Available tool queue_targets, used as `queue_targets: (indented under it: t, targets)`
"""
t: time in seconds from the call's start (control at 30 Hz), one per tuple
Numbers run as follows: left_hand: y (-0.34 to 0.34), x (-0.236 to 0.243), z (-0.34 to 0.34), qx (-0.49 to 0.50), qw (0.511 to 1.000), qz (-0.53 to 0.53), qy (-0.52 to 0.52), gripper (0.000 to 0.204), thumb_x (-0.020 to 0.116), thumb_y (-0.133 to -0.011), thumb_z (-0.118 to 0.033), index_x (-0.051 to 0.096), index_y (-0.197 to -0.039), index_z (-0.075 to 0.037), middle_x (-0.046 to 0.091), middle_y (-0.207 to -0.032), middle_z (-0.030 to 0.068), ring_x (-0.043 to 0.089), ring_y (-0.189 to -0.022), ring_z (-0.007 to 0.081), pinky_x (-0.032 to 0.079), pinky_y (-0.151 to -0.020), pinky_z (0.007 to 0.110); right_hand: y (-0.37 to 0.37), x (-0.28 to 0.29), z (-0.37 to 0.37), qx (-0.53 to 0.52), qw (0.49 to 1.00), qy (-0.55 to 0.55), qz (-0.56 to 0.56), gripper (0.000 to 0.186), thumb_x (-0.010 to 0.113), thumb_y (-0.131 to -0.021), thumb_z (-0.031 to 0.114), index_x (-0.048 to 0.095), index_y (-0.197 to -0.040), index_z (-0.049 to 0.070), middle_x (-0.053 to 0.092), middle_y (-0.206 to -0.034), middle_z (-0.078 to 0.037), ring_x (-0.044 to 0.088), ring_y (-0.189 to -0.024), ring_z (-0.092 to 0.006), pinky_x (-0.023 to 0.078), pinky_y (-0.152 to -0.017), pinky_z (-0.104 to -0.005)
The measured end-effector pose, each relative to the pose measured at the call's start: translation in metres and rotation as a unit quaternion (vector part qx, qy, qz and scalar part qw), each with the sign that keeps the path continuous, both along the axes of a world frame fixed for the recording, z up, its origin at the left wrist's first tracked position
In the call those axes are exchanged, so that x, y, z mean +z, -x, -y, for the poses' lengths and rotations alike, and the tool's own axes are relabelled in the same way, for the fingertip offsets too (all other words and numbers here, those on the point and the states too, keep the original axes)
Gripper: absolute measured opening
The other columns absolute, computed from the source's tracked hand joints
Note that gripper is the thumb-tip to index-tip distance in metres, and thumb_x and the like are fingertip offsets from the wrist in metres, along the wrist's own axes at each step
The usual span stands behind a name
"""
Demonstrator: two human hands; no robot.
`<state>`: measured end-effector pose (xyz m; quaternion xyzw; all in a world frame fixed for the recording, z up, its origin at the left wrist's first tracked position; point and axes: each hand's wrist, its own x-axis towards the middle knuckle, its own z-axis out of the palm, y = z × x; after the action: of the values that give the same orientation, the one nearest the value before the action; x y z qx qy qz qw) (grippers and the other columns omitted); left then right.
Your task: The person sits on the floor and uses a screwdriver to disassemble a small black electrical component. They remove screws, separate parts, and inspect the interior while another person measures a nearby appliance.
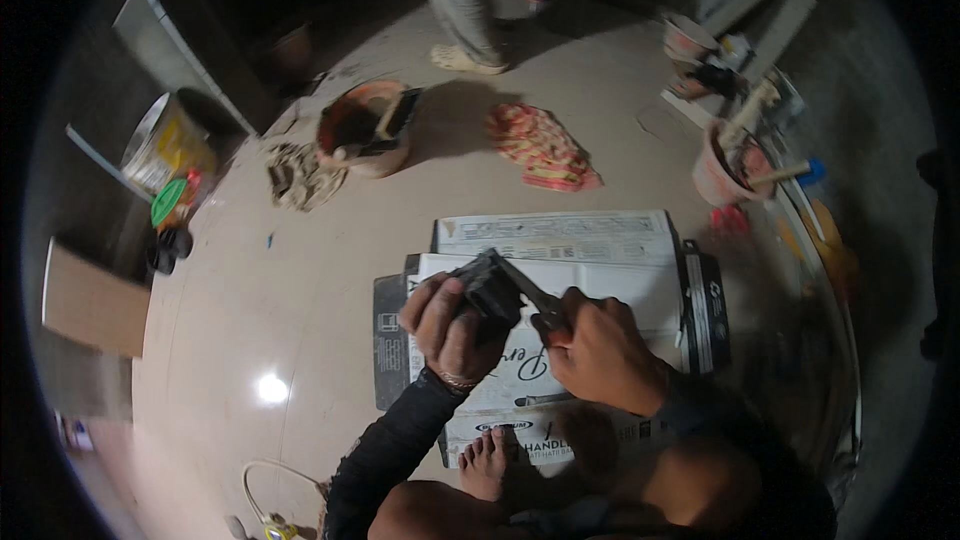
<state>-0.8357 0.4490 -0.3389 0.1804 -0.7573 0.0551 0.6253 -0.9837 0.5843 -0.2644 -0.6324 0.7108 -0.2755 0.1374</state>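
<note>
My left hand [445, 325] is closed around a dark, block-shaped object [490, 288] with ridged sides, held above an opened-out cardboard box. My right hand [605, 350] grips a narrow grey metal tool [533, 292] whose far end meets the upper edge of the dark block. The tool's exact kind is hard to make out, since the fingers hide its handle. Beneath both hands the flattened white-and-black cardboard box [630, 285] lies on the tiled floor, with my bare foot [487, 462] on its near edge.
Beyond the cardboard lies a red-and-white cloth [540, 148]. A tool-filled bucket [360, 162] stands left of it, beside a crumpled rag [300, 178]. Another bucket [715, 175] and planks [780, 30] line the right wall. A person's legs [460, 0] stand at the back.
</note>
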Motion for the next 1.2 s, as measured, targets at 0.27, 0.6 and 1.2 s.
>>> queue_targets:
  t: [0.27, 0.6, 1.2]
  targets:
    - [0.026, -0.026, -0.013, -0.101, 0.976, -0.007, -0.194, 0.086, 0.092, -0.07, -0.002, 0.038, -0.137, -0.009, 0.053, -0.136, 0.0178, 0.059, -0.124, 0.0306, 0.054, -0.101, 0.04, 0.041, -0.05, -0.034, -0.097, 0.988, 0.029, 0.12, 0.034, 0.072, -0.097, 0.02, 0.055, -0.074, 0.002, 0.055, -0.059, -0.015, 0.061, -0.056, -0.0413, 0.048, -0.057, -0.0454]
    - [0.05, -0.064, -0.035, -0.306, 0.821, 0.047, -0.479, 0.086, 0.09, -0.067, -0.007, 0.045, -0.141, -0.002, 0.05, -0.132, 0.0136, 0.055, -0.122, 0.0259, 0.047, -0.106, 0.04, 0.179, -0.18, -0.21, -0.449, 0.82, -0.339, 0.105, 0.059, 0.071, -0.092, 0.052, 0.071, -0.098, -0.007, 0.075, -0.096, -0.021, 0.076, -0.093, -0.0357, 0.06, -0.082, -0.0452]
    - [0.056, -0.094, -0.074, -0.365, 0.611, 0.31, -0.63, 0.07, 0.091, -0.073, -0.011, 0.054, -0.131, 0.001, 0.063, -0.122, 0.0181, 0.065, -0.114, 0.0279, 0.053, -0.098, 0.039, 0.641, -0.233, -0.02, -0.478, 0.769, -0.159, -0.393, 0.027, 0.074, -0.081, 0.03, 0.081, -0.101, 0.012, 0.079, -0.105, -0.01, 0.073, -0.109, -0.0314, 0.056, -0.093, -0.0498]
